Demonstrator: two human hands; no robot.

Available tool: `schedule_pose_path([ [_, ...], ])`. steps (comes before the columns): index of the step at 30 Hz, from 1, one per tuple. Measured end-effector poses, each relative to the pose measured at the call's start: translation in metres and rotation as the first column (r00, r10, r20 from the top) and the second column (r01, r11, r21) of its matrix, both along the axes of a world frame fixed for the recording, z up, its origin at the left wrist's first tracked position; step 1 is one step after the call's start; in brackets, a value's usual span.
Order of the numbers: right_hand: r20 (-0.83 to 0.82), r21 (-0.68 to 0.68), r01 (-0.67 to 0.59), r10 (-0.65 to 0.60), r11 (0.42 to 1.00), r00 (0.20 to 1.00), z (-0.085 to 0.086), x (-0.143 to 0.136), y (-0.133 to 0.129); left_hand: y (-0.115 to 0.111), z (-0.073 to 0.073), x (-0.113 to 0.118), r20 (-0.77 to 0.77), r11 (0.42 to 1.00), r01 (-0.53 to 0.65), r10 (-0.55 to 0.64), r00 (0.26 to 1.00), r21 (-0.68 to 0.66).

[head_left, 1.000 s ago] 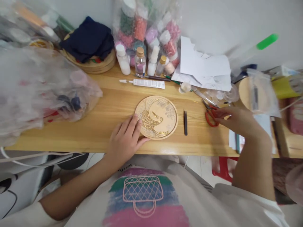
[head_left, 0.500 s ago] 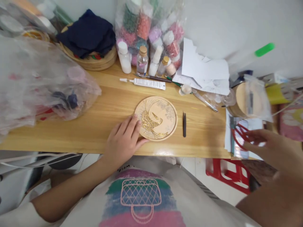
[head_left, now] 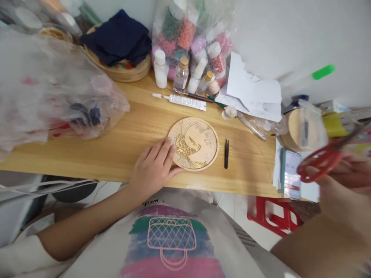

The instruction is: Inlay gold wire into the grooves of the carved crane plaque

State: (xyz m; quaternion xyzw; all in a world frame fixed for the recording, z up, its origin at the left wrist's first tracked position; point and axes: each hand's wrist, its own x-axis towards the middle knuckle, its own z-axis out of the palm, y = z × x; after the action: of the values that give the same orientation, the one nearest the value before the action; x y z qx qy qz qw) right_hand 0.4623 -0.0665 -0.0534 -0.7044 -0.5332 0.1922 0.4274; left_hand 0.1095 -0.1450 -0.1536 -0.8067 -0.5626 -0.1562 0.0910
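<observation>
A round wooden plaque (head_left: pixel 204 133) lies on the table, bearing a crane with gold-coloured feathers and outlined patterns. Over its left rim rests my left hand (head_left: pixel 152 166), fingers stretched out and thumb along the near edge. My right hand (head_left: pixel 344 181) is at the far right, closed round red-handled scissors (head_left: pixel 321 164) that are raised off the table and somewhat blurred. Their blades point up and right. Just right of the plaque lie black tweezers (head_left: pixel 226 154), untouched. Below the scissors is a phone (head_left: pixel 291 173) on white paper.
At the back stand small bottles (head_left: pixel 181 75) before a bag of coloured jars (head_left: pixel 185 34). A white tube (head_left: pixel 187 102), a pen (head_left: pixel 252 128) and paper sheets (head_left: pixel 249 87) lie nearby. A plastic bag (head_left: pixel 63 92) fills the left. A red stool (head_left: pixel 272 216) stands below.
My right hand has lifted the red-handled scissors up and to the right, away from the phone, which now shows more fully. My left hand stays on the plaque. The view has shifted slightly.
</observation>
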Motion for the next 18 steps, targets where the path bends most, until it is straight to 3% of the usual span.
schedule_pose_path([
  [1, -0.115, 0.024, -0.116, 0.118, 0.993, 0.986, 0.000, -0.019, 0.003, 0.000, -0.001, 0.000, 0.013, 1.000, -0.006, 0.006, 1.000, -0.010],
  [3, -0.327, 0.089, -0.319, 0.330, 0.944, 0.886, -0.002, -0.057, 0.011, 0.000, -0.002, 0.000, 0.027, 1.000, -0.016, 0.017, 0.999, -0.023],
  [5, -0.474, 0.082, -0.442, 0.425, 0.893, 0.771, -0.003, -0.088, 0.019, -0.001, -0.002, 0.000, 0.016, 0.999, -0.024, 0.025, 1.000, -0.021],
  [7, -0.566, 0.192, -0.534, 0.538, 0.823, 0.625, -0.005, -0.109, 0.029, -0.001, -0.002, 0.000, 0.011, 0.999, -0.024, 0.024, 1.000, -0.025],
  [10, -0.619, 0.188, -0.777, 0.687, 0.600, 0.381, -0.012, -0.128, 0.047, -0.001, -0.001, 0.000, 0.032, 0.999, -0.025, 0.026, 0.999, -0.036],
  [11, -0.632, 0.191, -0.812, 0.702, 0.552, 0.328, -0.015, -0.133, 0.052, -0.001, -0.001, 0.000, 0.027, 0.999, -0.024, 0.025, 0.999, -0.031],
  [13, -0.646, 0.227, -0.809, 0.705, 0.542, 0.291, -0.024, -0.141, 0.060, -0.001, 0.000, 0.000, -0.004, 1.000, -0.026, 0.026, 1.000, -0.012],
  [15, -0.611, 0.225, -0.809, 0.726, 0.543, 0.317, -0.036, -0.147, 0.067, 0.000, 0.001, -0.001, -0.028, 1.000, -0.027, 0.027, 0.999, -0.002],
  [18, -0.515, 0.141, -0.867, 0.784, 0.478, 0.348, -0.055, -0.148, 0.075, 0.001, 0.002, -0.001, -0.026, 1.000, -0.029, 0.028, 0.999, -0.013],
])
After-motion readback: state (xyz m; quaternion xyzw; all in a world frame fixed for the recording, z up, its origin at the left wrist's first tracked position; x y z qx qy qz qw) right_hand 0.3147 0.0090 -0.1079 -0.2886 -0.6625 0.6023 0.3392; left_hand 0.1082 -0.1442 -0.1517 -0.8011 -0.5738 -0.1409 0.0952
